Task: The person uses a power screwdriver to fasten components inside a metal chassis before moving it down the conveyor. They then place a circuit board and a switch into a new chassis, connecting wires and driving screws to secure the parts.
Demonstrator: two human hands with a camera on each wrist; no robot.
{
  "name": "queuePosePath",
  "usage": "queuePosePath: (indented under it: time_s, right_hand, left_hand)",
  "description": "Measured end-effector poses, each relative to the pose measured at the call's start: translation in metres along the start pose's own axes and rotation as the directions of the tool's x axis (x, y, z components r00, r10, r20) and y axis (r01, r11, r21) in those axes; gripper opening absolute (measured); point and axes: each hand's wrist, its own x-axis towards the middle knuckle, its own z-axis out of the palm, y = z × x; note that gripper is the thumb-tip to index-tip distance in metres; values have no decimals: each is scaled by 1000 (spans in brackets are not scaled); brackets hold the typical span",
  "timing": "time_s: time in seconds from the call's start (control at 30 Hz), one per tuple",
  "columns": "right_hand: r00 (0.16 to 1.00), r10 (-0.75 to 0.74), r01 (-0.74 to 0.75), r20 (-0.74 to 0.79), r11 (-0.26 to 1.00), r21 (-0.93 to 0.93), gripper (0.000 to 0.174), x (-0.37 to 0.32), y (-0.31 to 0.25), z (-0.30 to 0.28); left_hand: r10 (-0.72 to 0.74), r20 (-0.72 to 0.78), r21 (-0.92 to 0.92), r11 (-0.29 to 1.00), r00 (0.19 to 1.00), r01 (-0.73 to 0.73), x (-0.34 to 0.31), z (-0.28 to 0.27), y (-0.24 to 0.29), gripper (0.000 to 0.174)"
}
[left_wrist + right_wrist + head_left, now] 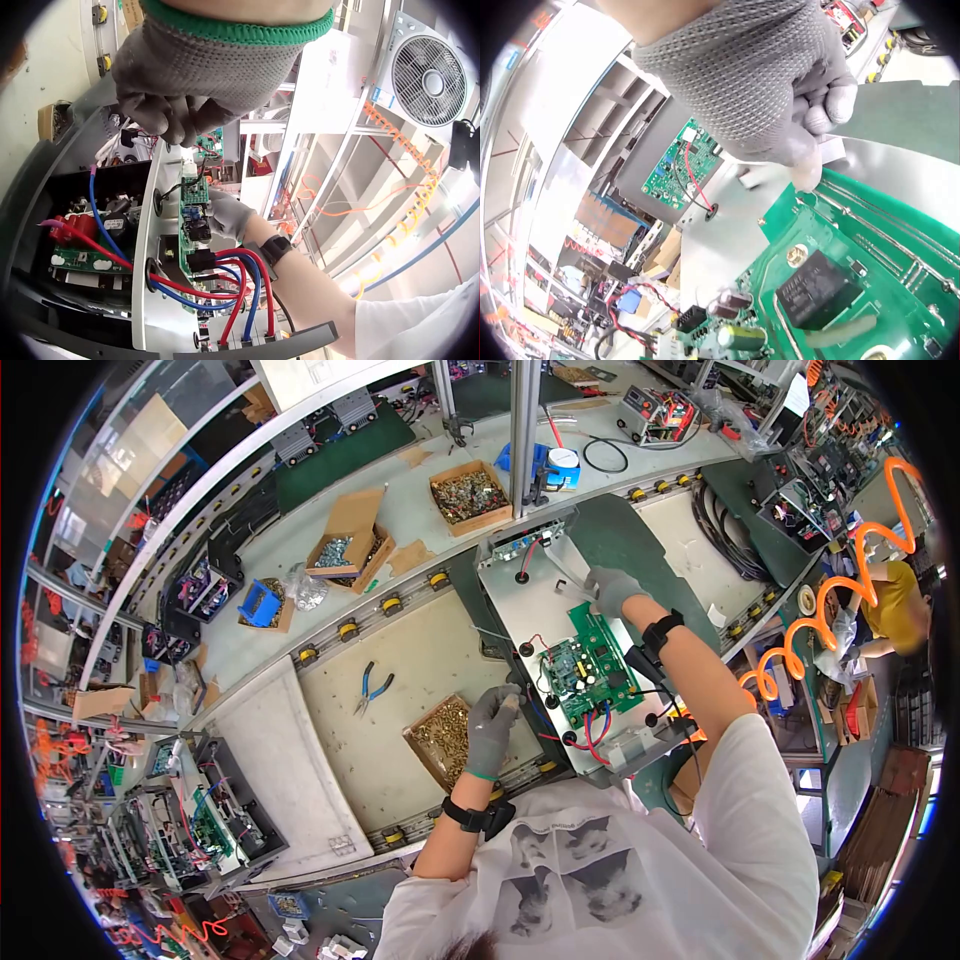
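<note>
An opened metal equipment case lies in front of me, with a green circuit board over its pale inner plate. My gloved right hand is at the board's far corner. In the right wrist view its curled fingers hang over the plate and one fingertip meets the board's edge; whether it pinches the edge, I cannot tell. A narrow metal piece shows beside that hand. My gloved left hand hovers near the case's left side, its fingers curled inward, nothing visible in them.
Beside my left hand sits a carton of brass-coloured screws. Blue-handled pliers lie farther left on the pale board. More hardware boxes stand along the back bench. Red and blue wires loop up from the case's near end.
</note>
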Motion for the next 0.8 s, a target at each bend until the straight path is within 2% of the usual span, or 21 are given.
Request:
queuePosePath:
  time_s: [0.07,0.1,0.17,0.2,0.23,0.27,0.3,0.37,0.43,0.47,0.53,0.57,0.63,0.67,0.7,0.77,0.8]
  right_hand:
    - [987,-123,129,102,990,-52,30,4,6,-13]
    - [986,-128,133,103,990,-48,30,-7,1,-22]
    - [907,-421,420,7,905,70,15,-35,-4,-42]
    - [906,-424,422,10,904,76,15,-45,-7,-43]
    - [798,-601,602,-49,794,83,15,-56,-12,-42]
    - [653,-749,757,-109,649,76,16,-66,-16,-41]
    - [652,-751,758,-105,647,76,16,-80,-24,-39]
    - [558,-815,805,-157,577,-133,27,-105,-37,-30]
    - [562,-809,787,-170,587,-190,28,-104,-34,-5]
    - [569,-800,762,-193,601,-243,29,-100,-32,8]
    - [579,-792,762,-194,610,-214,29,-93,-28,26]
    - [587,-785,762,-199,618,-191,30,-92,-25,31]
    - [564,-802,774,-197,597,-213,30,-90,-24,33]
    - [538,-819,785,-198,572,-237,31,-90,-24,34]
    - [540,-818,784,-198,574,-236,31,-90,-23,34]
    - [497,-818,789,-289,565,-242,30,-89,-23,34]
    - [499,-817,788,-289,566,-240,30,-88,-21,34]
  left_hand:
    - [1,-10,-4,1000,1000,-1,-3,-1,7,22]
    - [38,-6,19,999,999,-38,-5,-1,10,23]
    - [72,-4,49,996,997,-72,-7,0,19,23]
    - [142,29,68,987,989,-144,-6,2,26,26]
    - [210,62,83,973,976,-215,-6,6,35,30]
    - [209,58,84,973,976,-213,-6,12,46,30]
    - [244,88,35,968,966,-248,-7,19,58,35]
    - [276,110,-19,961,955,-276,-2,27,60,40]
    - [514,176,145,830,839,-539,6,31,49,45]
    - [509,175,144,833,843,-533,6,37,53,45]
    - [575,240,346,702,782,-622,1,53,66,43]
    - [571,241,345,705,785,-619,3,57,60,43]
    - [304,93,255,913,948,-318,10,65,39,45]
    - [288,36,117,950,957,-290,13,74,41,46]
    - [286,37,117,950,958,-288,12,75,45,46]
    - [361,49,366,861,931,-354,5,79,60,40]
    - [359,50,366,862,932,-351,4,81,61,40]
